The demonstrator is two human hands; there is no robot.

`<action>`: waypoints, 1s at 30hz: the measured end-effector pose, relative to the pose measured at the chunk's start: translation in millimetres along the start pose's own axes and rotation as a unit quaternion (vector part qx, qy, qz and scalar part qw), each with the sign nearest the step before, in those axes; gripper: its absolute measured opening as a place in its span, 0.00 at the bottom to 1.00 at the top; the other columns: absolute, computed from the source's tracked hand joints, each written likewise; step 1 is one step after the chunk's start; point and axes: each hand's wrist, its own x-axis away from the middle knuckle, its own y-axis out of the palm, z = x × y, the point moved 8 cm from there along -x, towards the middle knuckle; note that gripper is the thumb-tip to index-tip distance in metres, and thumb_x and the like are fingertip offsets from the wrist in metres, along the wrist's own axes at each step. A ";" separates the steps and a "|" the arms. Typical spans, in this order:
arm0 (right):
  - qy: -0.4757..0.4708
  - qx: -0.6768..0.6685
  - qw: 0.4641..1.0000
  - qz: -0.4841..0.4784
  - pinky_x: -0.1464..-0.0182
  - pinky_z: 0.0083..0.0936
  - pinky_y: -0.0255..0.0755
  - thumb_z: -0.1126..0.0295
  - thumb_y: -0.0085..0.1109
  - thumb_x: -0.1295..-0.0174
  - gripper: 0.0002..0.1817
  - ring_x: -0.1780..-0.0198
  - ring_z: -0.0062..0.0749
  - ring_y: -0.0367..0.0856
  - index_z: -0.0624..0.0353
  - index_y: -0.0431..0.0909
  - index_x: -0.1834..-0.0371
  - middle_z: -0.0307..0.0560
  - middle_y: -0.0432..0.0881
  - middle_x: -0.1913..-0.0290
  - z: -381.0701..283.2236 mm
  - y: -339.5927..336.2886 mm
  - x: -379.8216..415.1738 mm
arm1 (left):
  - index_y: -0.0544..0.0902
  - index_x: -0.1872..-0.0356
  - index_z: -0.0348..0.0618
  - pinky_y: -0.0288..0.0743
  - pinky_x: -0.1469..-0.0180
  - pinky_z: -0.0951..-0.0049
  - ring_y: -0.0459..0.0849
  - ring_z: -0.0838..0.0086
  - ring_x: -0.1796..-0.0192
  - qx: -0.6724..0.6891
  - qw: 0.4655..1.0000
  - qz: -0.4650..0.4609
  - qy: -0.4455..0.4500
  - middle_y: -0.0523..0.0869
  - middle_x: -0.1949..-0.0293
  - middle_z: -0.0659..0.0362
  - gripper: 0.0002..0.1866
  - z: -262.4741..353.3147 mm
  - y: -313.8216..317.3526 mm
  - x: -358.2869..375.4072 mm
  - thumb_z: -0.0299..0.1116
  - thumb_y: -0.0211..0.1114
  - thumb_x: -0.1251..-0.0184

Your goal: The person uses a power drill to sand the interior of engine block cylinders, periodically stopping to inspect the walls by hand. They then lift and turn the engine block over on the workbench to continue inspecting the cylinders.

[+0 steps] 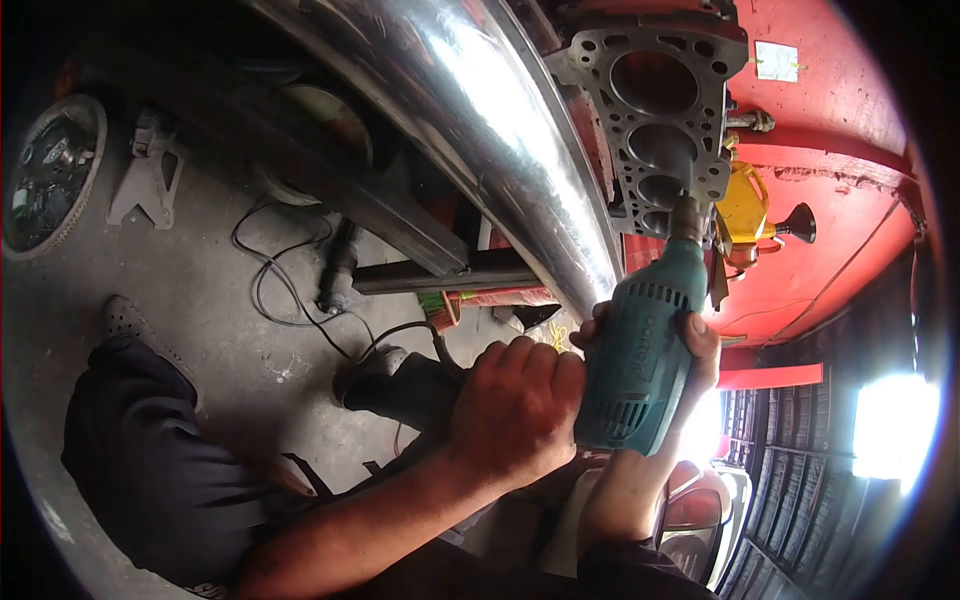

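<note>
Nearest the lens, the left hand is closed in a tight fist at the rear of a teal power drill, its palm and the handle inside hidden from view. Around the drill's body wraps the right hand, thumb on one side and fingertips on the other, firmly closed on it. Past the hands, the drill's chuck points at the end bore of an engine block; whether a tool reaches inside I cannot tell. Four round bores run along the block's flat face, the larger-looking ones dark and hollow. Just beside the block sits a yellow container with a black funnel at one end; its contents cannot be made out. Alongside stretches a shiny metal surface. Lower down, a black cable loops over the concrete floor, with a grey stand and a toothed metal wheel farther off. Behind the block rises a red panel.
</note>
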 end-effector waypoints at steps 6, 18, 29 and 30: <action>-0.011 0.010 1.000 -0.009 0.55 0.39 0.88 0.45 0.61 0.38 0.39 0.58 0.52 0.89 0.75 0.71 0.41 0.69 0.85 0.55 -2.3 3.0 3.0 | 0.75 0.66 0.43 0.72 0.61 0.59 0.79 0.59 0.65 0.003 1.000 0.025 0.003 0.76 0.69 0.55 0.23 2.1 0.3 3.0 0.27 0.75 0.69; -0.055 0.022 0.998 -0.029 0.46 0.51 0.84 0.51 0.69 0.50 0.47 0.48 0.57 0.85 0.68 0.65 0.30 0.68 0.80 0.46 68.0 -45.7 47.7 | 0.77 0.42 0.32 0.68 0.37 0.50 0.78 0.58 0.48 -0.078 0.993 -0.083 0.017 0.79 0.51 0.48 0.34 -18.7 37.7 89.5 0.37 0.72 0.52; -0.042 -0.129 0.970 0.203 0.42 0.44 0.81 0.44 0.54 0.35 0.33 0.48 0.50 0.84 0.62 0.78 0.38 0.57 0.84 0.47 136.9 -244.7 105.0 | 0.59 0.23 0.27 0.70 0.36 0.47 0.82 0.51 0.41 0.095 0.967 -0.236 -0.012 0.85 0.50 0.44 0.47 -18.3 62.6 11.7 0.31 0.72 0.42; -0.049 -0.131 0.958 0.248 0.42 0.45 0.81 0.44 0.54 0.35 0.33 0.48 0.50 0.84 0.61 0.78 0.39 0.56 0.85 0.47 155.3 -276.3 109.2 | 0.57 0.22 0.26 0.73 0.40 0.49 0.84 0.51 0.45 0.117 0.970 -0.212 -0.013 0.86 0.54 0.44 0.47 -17.4 58.0 -14.8 0.31 0.71 0.40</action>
